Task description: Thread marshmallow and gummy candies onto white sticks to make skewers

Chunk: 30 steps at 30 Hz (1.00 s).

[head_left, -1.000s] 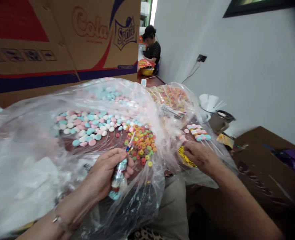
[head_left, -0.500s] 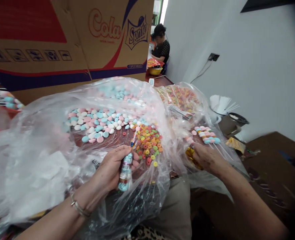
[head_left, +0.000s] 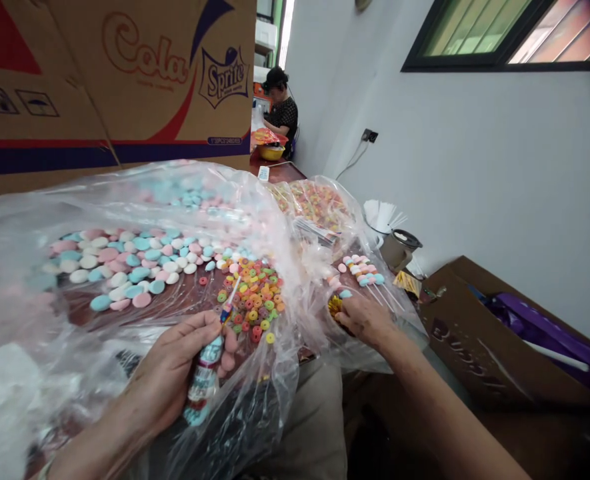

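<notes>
My left hand (head_left: 185, 360) is closed around a wrapped candy stick (head_left: 205, 380), a column of blue, white and pink candies in printed clear film. Its white stick (head_left: 232, 298) points up and away, with the film gathered at its base. On the right, the curled fingers of my right hand (head_left: 367, 320) are at a bunch of shiny gold strips (head_left: 335, 307) that look like twist ties. The fingertips are partly hidden. Just beyond that hand lie several unwrapped candy skewers (head_left: 362, 270) on white sticks.
Pastel candies (head_left: 139, 257) and ring candies (head_left: 252, 293) lie loose inside clear plastic bags (head_left: 19, 213) spread over the table. A large carton (head_left: 149, 120) stands behind. At right are a grey mug (head_left: 397, 250), white sticks (head_left: 382, 215) and an open box (head_left: 475, 347). A person (head_left: 281, 110) sits farther back.
The view has swung right, so the scene sits farther left and more of the open box shows. My left hand keeps the wrapped candy stick; my right hand stays at the gold strips.
</notes>
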{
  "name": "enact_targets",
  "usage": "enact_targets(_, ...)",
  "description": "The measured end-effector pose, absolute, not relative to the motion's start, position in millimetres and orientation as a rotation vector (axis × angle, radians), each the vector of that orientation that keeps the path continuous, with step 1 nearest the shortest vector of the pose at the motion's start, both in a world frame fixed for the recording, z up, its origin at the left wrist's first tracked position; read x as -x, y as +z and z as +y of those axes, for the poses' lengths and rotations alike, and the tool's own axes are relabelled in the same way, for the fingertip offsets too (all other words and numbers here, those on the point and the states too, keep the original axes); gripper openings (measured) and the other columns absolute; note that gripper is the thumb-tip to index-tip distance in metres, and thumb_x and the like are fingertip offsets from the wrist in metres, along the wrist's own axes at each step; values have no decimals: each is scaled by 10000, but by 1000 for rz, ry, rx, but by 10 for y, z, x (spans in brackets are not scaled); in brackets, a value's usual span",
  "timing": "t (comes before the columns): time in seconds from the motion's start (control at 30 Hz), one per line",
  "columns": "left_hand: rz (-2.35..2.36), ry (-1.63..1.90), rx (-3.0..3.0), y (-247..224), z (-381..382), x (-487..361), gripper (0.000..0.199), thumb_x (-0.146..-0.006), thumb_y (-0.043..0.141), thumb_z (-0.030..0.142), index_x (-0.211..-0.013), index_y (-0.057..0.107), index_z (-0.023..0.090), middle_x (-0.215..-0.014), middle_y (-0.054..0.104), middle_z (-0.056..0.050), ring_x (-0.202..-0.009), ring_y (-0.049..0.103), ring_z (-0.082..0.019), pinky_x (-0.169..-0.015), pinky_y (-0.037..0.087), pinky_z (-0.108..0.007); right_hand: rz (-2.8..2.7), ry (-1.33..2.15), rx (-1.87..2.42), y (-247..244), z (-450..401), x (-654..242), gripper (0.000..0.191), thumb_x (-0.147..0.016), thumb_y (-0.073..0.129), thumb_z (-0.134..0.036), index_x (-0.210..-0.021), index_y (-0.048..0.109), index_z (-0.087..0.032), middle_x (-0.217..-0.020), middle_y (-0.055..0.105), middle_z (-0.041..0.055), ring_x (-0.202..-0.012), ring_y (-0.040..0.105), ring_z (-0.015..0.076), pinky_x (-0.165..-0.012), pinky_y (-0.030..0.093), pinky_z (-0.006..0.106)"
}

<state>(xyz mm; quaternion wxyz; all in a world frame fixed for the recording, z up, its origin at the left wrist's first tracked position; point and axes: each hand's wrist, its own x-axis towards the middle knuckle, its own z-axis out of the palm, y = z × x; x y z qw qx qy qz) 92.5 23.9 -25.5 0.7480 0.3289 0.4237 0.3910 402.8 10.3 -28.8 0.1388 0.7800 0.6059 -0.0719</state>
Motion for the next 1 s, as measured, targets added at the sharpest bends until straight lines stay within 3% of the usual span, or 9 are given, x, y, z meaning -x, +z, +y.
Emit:
enact_targets(0.1,932,852,-720,-253,213,-928,242,-660,833,283,-654,631,150,-641,714,-51,-456,590,-129,-418,462,-196,1694,-211,-2237,-281,162,-3921,262,-930,473,-158,-955,731,-119,-1005,749,184,-889,697,253,-647,361,305)
enact_targets(0.23,942,870,-725,-280,208,-872,236,-677,831,287,-678,636,154,-669,724,-51,-479,605,-132,-438,474,-198,1703,-195,-2246,-210,155,-3944,310,-971,414,-151,-991,723,-147,-996,760,160,-888,697,242,-640,347,299)
enact_targets(0.53,939,864,-683,-283,240,-864,247,-647,845,288,-699,641,158,-651,716,-45,-469,591,-140,-420,460,-208,1948,-141,-2429,-351,52,-4208,245,-941,439,-189,-839,661,-202,-775,700,40,-701,597,166,-603,297,261)
enact_targets(0.8,965,850,-691,-290,228,-872,271,-633,857,322,-678,648,156,-641,717,-48,-458,579,-138,-411,448,-210,2057,-158,-2505,-426,-17,-4298,303,-965,414,-300,-761,623,-219,-737,665,33,-667,565,174,-577,270,267)
enact_targets(1.0,934,856,-685,-301,210,-860,293,-615,876,315,-652,628,164,-614,709,-42,-458,581,-134,-427,449,-206,2169,-16,-2501,-491,-16,-4320,280,-936,412,-230,-758,627,-218,-691,652,37,-628,540,176,-573,292,270)
